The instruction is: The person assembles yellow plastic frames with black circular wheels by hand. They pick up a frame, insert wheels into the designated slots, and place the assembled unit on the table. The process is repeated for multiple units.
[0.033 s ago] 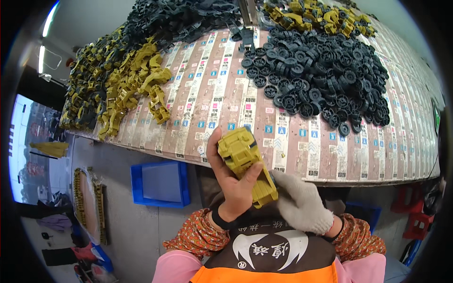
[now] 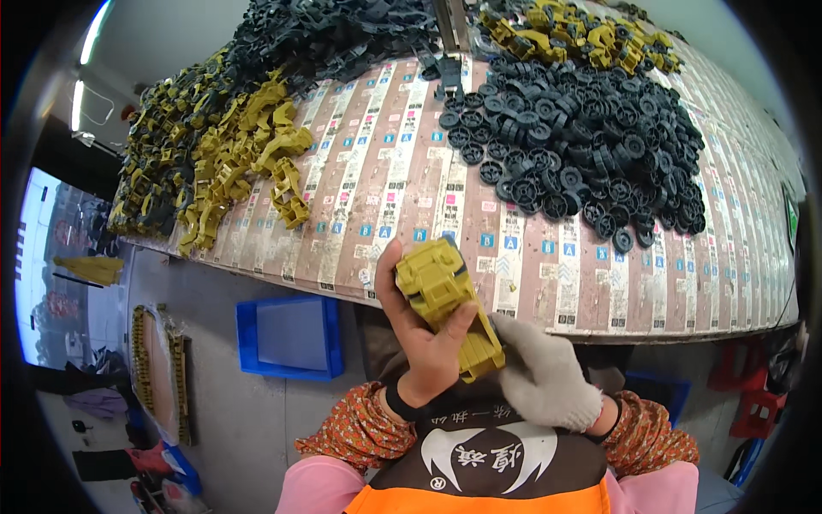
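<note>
My bare left hand (image 2: 428,347) is wrapped round a yellow plastic toy truck (image 2: 434,278), thumb across its middle and fingers along its left side. The truck's cab points away from me, and its bed end (image 2: 481,353) is towards my body. My right hand (image 2: 548,373), in a pale knitted glove, is closed against the truck's right side near the bed. A bit of something dark shows at its fingertips, but the glove and truck hide what it is. Both hands are in front of the table's near edge, above my dark apron (image 2: 488,458).
Black toy wheels (image 2: 591,146) lie heaped on the table (image 2: 377,188), right of centre. Yellow truck bodies (image 2: 248,163) are piled at the left, with dark plastic parts (image 2: 334,38) behind. More yellow parts (image 2: 582,34) lie far right. A blue tray (image 2: 289,337) is on the floor.
The truck and my left hand sit very slightly lower in the picture. Both hands keep the same hold.
</note>
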`<state>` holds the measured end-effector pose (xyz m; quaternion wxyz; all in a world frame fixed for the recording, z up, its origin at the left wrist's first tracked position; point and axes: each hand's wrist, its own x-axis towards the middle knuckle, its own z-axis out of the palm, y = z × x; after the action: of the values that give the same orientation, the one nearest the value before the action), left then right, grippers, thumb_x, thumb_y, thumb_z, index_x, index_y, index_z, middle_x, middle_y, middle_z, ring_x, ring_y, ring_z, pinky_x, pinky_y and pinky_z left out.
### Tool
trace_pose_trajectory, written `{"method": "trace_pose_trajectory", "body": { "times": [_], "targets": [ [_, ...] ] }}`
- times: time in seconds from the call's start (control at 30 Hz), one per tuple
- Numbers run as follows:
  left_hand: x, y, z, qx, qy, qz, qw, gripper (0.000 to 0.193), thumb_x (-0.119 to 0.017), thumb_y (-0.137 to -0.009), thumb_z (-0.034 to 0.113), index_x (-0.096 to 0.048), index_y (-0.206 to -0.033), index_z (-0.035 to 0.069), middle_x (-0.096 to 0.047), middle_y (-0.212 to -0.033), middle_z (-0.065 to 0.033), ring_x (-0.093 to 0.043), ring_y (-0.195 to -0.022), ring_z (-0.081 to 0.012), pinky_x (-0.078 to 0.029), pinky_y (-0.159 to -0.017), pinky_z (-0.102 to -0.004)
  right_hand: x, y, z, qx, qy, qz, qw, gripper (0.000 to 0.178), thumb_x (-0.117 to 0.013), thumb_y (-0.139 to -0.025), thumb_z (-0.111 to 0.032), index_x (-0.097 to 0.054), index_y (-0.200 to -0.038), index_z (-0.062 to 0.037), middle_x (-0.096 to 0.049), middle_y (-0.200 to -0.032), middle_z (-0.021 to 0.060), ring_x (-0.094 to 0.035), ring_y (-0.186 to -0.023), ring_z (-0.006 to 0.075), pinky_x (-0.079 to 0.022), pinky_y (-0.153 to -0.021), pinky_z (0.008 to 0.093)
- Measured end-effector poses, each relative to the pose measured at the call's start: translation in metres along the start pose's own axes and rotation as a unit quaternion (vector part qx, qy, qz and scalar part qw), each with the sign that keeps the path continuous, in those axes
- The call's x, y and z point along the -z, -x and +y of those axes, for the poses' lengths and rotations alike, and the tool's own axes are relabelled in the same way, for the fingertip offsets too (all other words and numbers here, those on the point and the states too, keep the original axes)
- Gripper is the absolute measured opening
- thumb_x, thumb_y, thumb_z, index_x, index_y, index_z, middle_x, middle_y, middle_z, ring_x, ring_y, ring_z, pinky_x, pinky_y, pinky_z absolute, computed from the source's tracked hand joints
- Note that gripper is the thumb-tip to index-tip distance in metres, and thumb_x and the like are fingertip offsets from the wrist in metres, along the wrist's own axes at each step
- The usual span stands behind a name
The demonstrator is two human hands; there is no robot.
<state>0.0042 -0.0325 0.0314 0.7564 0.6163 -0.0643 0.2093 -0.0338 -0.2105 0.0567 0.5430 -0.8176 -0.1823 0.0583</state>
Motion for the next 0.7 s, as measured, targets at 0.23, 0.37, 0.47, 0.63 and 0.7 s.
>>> {"method": "trace_pose_trajectory", "body": {
  "times": [0.23,0.37,0.47,0.63,0.7],
  "targets": [
    [-0.001,0.003,-0.003,-0.095,-0.038,0.05,0.993,0.108,-0.085,-0.091,0.014,-0.007,-0.165,0.003,-0.041,-0.148,-0.0126,-0.053,-0.128,-0.0231,-0.046,-0.109,-0.0388,0.016,-0.026,-0.038,-0.044,0.078,-0.051,0.995,0.05,-0.073,-0.08,-0.018,-0.059,-0.125,-0.0039,-0.071,-0.088,0.0198,-0.073,-0.079,0.0416,-0.057,-0.067,0.0496],
    [0.001,0.001,-0.003,-0.103,-0.033,0.055,0.993,0.102,-0.081,-0.094,0.011,-0.008,-0.165,0.004,-0.041,-0.147,-0.0127,-0.053,-0.127,-0.0237,-0.046,-0.109,-0.0383,0.017,-0.043,-0.044,-0.057,0.144,-0.104,0.982,0.053,-0.077,-0.082,-0.034,-0.06,-0.123,-0.0041,-0.072,-0.089,0.0216,-0.074,-0.08,0.0433,-0.058,-0.068,0.0503],
    [-0.004,-0.021,-0.008,-0.058,-0.04,0.048,0.996,0.096,-0.077,-0.096,0.006,-0.01,-0.166,0.009,-0.044,-0.146,-0.012,-0.053,-0.127,-0.0228,-0.047,-0.109,-0.038,0.02,-0.065,-0.035,-0.069,0.159,-0.137,0.975,0.07,-0.079,-0.084,-0.051,-0.057,-0.128,-0.0007,-0.072,-0.097,0.0278,-0.074,-0.088,0.0476,-0.059,-0.075,0.0526],
    [-0.009,-0.067,-0.005,0.147,0.201,-0.04,0.968,0.093,-0.069,-0.103,0.011,-0.005,-0.17,0.02,-0.043,-0.151,-0.0154,-0.052,-0.136,-0.0242,-0.045,-0.113,-0.0395,0.031,-0.108,0.007,-0.026,0.046,-0.036,0.998,0.076,-0.078,-0.087,-0.05,-0.051,-0.135,0.0024,-0.073,-0.105,0.0267,-0.075,-0.092,0.0415,-0.06,-0.075,0.0483],
    [0.009,-0.08,-0.003,0.17,0.201,-0.065,0.963,0.092,-0.068,-0.103,0.01,-0.005,-0.17,0.02,-0.045,-0.147,-0.0157,-0.053,-0.133,-0.023,-0.047,-0.111,-0.0381,0.064,-0.145,-0.027,-0.194,-0.129,-0.065,0.97,0.069,-0.079,-0.087,-0.044,-0.054,-0.129,0.0031,-0.072,-0.095,0.0161,-0.073,-0.076,0.0243,-0.058,-0.059,0.0365]
  ]
}}
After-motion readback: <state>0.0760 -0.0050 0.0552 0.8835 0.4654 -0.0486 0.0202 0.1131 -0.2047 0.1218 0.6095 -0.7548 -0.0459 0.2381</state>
